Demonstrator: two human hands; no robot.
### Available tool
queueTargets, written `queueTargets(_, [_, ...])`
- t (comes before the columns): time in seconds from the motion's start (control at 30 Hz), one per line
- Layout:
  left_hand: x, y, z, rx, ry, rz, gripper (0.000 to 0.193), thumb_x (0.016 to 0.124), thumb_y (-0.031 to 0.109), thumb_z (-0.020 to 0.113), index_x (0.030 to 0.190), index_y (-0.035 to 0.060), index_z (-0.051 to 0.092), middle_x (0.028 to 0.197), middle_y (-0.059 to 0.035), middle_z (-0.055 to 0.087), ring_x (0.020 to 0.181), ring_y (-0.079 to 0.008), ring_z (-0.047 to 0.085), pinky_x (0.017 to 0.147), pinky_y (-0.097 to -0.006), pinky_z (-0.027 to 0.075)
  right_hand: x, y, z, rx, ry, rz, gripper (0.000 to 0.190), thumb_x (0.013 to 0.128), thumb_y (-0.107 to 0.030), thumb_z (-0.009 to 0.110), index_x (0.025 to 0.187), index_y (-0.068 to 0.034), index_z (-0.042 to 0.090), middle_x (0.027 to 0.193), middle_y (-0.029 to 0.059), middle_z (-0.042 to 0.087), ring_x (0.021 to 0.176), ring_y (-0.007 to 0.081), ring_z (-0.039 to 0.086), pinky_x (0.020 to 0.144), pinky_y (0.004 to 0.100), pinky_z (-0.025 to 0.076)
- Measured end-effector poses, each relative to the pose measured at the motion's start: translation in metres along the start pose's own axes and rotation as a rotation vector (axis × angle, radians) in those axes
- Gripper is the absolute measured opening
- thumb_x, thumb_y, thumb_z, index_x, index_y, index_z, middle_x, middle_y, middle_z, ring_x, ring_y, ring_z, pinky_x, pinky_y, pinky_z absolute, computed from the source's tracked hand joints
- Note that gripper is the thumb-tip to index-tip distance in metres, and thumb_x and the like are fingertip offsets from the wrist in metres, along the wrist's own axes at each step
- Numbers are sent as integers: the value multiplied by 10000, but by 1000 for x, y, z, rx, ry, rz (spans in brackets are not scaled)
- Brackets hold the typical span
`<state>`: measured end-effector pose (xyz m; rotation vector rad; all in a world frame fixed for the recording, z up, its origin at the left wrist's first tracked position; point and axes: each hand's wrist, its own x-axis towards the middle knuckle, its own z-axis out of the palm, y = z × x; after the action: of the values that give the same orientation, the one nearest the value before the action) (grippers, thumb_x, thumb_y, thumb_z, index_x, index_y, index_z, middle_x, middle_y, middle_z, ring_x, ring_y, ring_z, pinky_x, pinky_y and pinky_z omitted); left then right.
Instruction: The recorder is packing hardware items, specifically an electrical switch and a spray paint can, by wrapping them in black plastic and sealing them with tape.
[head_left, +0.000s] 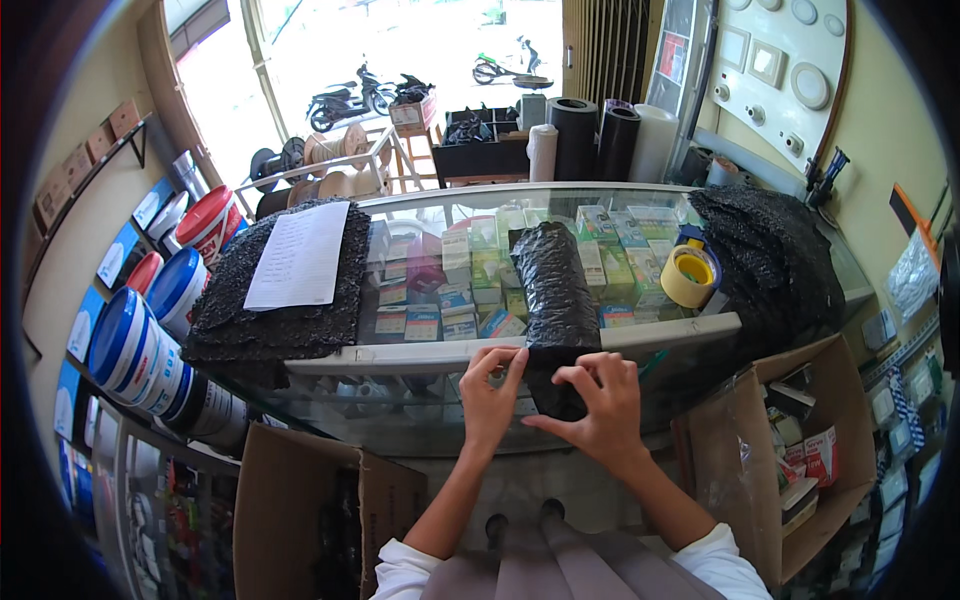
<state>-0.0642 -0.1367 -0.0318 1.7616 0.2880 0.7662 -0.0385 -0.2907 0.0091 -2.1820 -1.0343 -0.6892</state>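
A long parcel in black plastic bubble wrap (556, 289) lies across the front rim of the glass display counter, its near end hanging over the edge. My left hand (493, 390) pinches the left side of that end between thumb and fingertips. At the right side, my right hand (600, 397) has thumb and fingers curled apart, by the dark flap; whether the fingertips touch it I cannot tell. Rolls of tape (686, 277) stand on the glass right of the parcel. On the left, a handwritten sheet of paper (296, 255) rests on flat black bubble wrap (210, 322).
More black bubble wrap (772, 262) is heaped at the counter's right end. Open cardboard boxes stand below, one at left (300, 487) and one at right (720, 450) with small boxes inside. Paint pails (135, 352) line the left wall. Large plastic rolls (574, 139) stand behind the counter.
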Motion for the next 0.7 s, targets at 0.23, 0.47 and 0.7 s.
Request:
queueTargets(0.23, [4,-7,-8,-514,-231,-276,250,934,183,540,1063,-17,616,890,-64,654,786,-67,583,686,-218,459,-1,1,13,-23,-23,-36,220,674,-182,740,878,-122,683,799,17,626,786,175,568,781,347,369])
queueTargets(0.47, [-7,-3,9,-528,-161,-470,260,882,170,623,1058,-8,556,1019,-99,605,863,-131,603,732,-252,531,22,5,-15,267,-109,65,135,700,-74,692,835,-83,699,761,52,621,747,225,585,758,334,408])
queueTargets(0.7, [-12,7,17,-808,-354,-669,468,910,200,583,1293,98,335,1025,-113,595,892,-142,597,667,-266,518,16,-2,-19,72,-165,-64,128,668,-94,696,793,-77,673,774,47,579,757,230,561,783,363,414])
